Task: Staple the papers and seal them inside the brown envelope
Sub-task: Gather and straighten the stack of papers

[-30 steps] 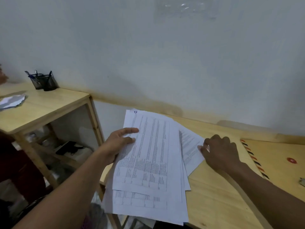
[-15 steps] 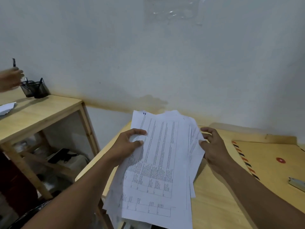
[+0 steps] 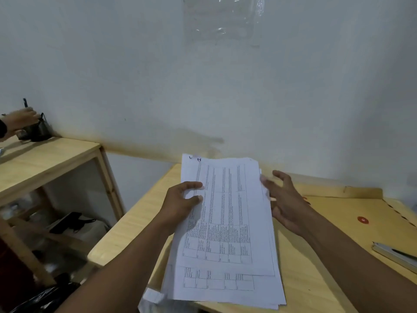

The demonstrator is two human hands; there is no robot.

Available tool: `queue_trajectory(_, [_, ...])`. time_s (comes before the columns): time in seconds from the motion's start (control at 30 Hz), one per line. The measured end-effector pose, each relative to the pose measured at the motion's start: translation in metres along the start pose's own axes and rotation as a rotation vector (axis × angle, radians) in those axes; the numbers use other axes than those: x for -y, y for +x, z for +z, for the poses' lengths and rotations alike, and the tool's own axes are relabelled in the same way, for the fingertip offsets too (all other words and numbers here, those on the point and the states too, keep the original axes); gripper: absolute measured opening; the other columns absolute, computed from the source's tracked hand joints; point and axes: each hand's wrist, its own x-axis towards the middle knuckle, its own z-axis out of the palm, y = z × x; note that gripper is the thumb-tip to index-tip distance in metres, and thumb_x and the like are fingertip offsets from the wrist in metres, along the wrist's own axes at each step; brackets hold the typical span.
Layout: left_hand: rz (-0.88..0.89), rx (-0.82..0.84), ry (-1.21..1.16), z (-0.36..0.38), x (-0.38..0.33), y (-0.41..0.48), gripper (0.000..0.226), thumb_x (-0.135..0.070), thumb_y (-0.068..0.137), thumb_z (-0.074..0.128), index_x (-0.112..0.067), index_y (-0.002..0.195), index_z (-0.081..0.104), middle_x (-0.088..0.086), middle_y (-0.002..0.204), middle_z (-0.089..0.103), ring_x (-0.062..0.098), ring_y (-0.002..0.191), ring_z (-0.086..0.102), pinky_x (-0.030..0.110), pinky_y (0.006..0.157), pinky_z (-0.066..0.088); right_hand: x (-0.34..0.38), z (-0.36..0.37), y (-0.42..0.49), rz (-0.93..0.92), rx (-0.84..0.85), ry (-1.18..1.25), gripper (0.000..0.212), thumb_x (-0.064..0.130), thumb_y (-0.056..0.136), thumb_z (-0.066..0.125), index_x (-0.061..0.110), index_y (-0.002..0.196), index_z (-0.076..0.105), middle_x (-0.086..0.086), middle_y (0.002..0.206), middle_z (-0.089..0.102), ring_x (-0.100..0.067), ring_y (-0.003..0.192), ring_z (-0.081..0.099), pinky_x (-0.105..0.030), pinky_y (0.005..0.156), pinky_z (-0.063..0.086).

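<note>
**Loose Stack in Hand, No Staple Yet**

Here we are over the table point(image 3: 126, 233), and the papers point(image 3: 225, 222) are up off the wood, tilted toward the camera, with the near end hanging out past the table's front edge. The left hand point(image 3: 182, 199) has the grip, thumb and a finger curled over the top sheet at the left margin, pinching the stack. The right hand point(image 3: 286, 204) is released, fingers spread and straight, fingertips just nudging the right edge, holding nothing. It reads to me as squaring up ahead of the staple.

And it isn't square! Lower sheets poke out at the bottom and along the right side, and one corner sags at the near left. That's the danger: staple now and a stepped-back sheet could miss the staple altogether, or get caught crooked. One pinch on one margin carries the lot. Should it loosen, the bottom sheets could slide off over the table edge.

The brown envelope point(image 3: 338, 213) lies flat on the table just beside the right hand, red disc point(image 3: 362, 220) facing up. Whether its flap is open, I cannot tell. At the far right sits a grey bar I take for the stapler point(image 3: 394, 254), well apart from the papers. Fetching it pulls the free hand off the stack, and that's when the alignment could go.

Far left, another person's hand point(image 3: 18, 123) is at a dark pen pot point(image 3: 38, 132) on a side desk point(image 3: 45, 159).
</note>
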Motion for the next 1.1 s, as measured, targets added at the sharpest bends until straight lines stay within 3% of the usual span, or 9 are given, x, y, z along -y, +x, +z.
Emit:
queue_trajectory(0.07, [0.033, -0.032, 0.011, 0.005, -0.003, 0.001, 0.02, -0.008, 0.089, 0.072, -0.023, 0.103, 0.075, -0.017, 0.115, 0.069, 0.006, 0.114, 0.063, 0.011, 0.081, 0.05, -0.006, 0.002, -0.002, -0.038, 0.042, -0.156, 0.052, 0.025, 0.091, 0.07, 0.04, 0.132, 0.041, -0.008, 0.137, 0.056, -0.025, 0.1, 0.071, -0.041, 0.075, 0.062])
queue_trajectory(0.17, [0.175, -0.079, 0.118, 0.012, -0.021, 0.005, 0.025, -0.009, 0.092, 0.068, -0.025, 0.111, 0.068, -0.018, 0.121, 0.065, 0.007, 0.119, 0.058, 0.026, 0.1, 0.047, 0.001, 0.012, 0.001, -0.281, -0.019, -0.449, 0.028, 0.005, 0.097, 0.057, 0.025, 0.117, 0.059, -0.002, 0.135, 0.055, -0.002, 0.087, 0.059, -0.013, 0.067, 0.048])
queue_trajectory(0.23, [0.274, -0.084, 0.19, 0.016, -0.044, 0.01, 0.033, -0.008, 0.094, 0.064, -0.029, 0.12, 0.06, -0.019, 0.124, 0.059, 0.007, 0.118, 0.055, 0.026, 0.098, 0.045, 0.022, 0.02, -0.001, -0.494, -0.107, -0.503, 0.035, -0.01, 0.094, 0.046, 0.018, 0.101, 0.066, -0.005, 0.122, 0.063, 0.006, 0.088, 0.058, -0.014, 0.087, 0.044])
queue_trajectory(0.43, [0.573, -0.174, 0.203, 0.023, -0.13, 0.03, 0.037, -0.003, 0.092, 0.058, -0.03, 0.118, 0.057, -0.004, 0.125, 0.059, 0.017, 0.114, 0.059, 0.027, 0.093, 0.05, 0.106, 0.028, -0.016, -1.012, -0.237, -0.608, 0.043, -0.014, 0.09, 0.043, 0.021, 0.095, 0.066, -0.013, 0.1, 0.059, -0.027, 0.078, 0.056, -0.032, 0.068, 0.048])
queue_trajectory(0.6, [0.603, -0.165, 0.232, 0.046, -0.13, 0.017, 0.039, -0.011, 0.088, 0.068, -0.03, 0.121, 0.06, -0.009, 0.119, 0.057, 0.009, 0.115, 0.054, 0.018, 0.097, 0.04, 0.088, 0.006, -0.02, -0.888, -0.256, -0.552, 0.037, -0.003, 0.089, 0.057, 0.032, 0.09, 0.068, -0.002, 0.106, 0.067, -0.028, 0.07, 0.059, -0.029, 0.06, 0.048])
queue_trajectory(0.77, [0.504, -0.085, 0.253, 0.061, -0.086, -0.001, 0.037, -0.011, 0.091, 0.066, -0.03, 0.122, 0.06, -0.01, 0.13, 0.059, 0.003, 0.122, 0.05, -0.01, 0.086, 0.026, 0.04, -0.012, -0.023, -0.723, -0.268, -0.583, 0.036, -0.003, 0.086, 0.059, 0.03, 0.081, 0.072, -0.005, 0.103, 0.067, -0.011, 0.066, 0.058, -0.031, 0.066, 0.045])
queue_trajectory(0.83, [0.49, -0.1, 0.23, 0.065, -0.079, -0.005, 0.033, -0.01, 0.092, 0.065, -0.029, 0.119, 0.062, -0.012, 0.129, 0.061, 0.0, 0.118, 0.053, -0.01, 0.085, 0.029, 0.035, -0.009, -0.026, -0.705, -0.29, -0.553, 0.039, -0.007, 0.088, 0.054, 0.026, 0.077, 0.072, -0.005, 0.103, 0.064, -0.026, 0.075, 0.061, -0.035, 0.06, 0.048])
queue_trajectory(0.97, [0.513, -0.227, 0.205, 0.075, -0.075, -0.01, 0.028, -0.009, 0.092, 0.063, -0.03, 0.112, 0.063, -0.012, 0.114, 0.063, -0.012, 0.104, 0.055, -0.001, 0.084, 0.037, 0.032, 0.001, -0.032, -0.729, -0.339, -0.499, 0.04, -0.01, 0.092, 0.047, 0.018, 0.077, 0.071, -0.003, 0.104, 0.061, 0.006, 0.078, 0.06, -0.009, 0.057, 0.044])
queue_trajectory(1.1, [0.531, -0.248, 0.24, 0.082, -0.064, -0.015, 0.027, -0.008, 0.094, 0.059, -0.028, 0.112, 0.059, -0.009, 0.108, 0.064, -0.006, 0.101, 0.058, 0.011, 0.082, 0.044, 0.023, 0.001, -0.037, -0.759, -0.371, -0.503, 0.036, -0.011, 0.094, 0.047, 0.013, 0.083, 0.072, -0.01, 0.106, 0.057, -0.005, 0.072, 0.059, -0.007, 0.055, 0.045])
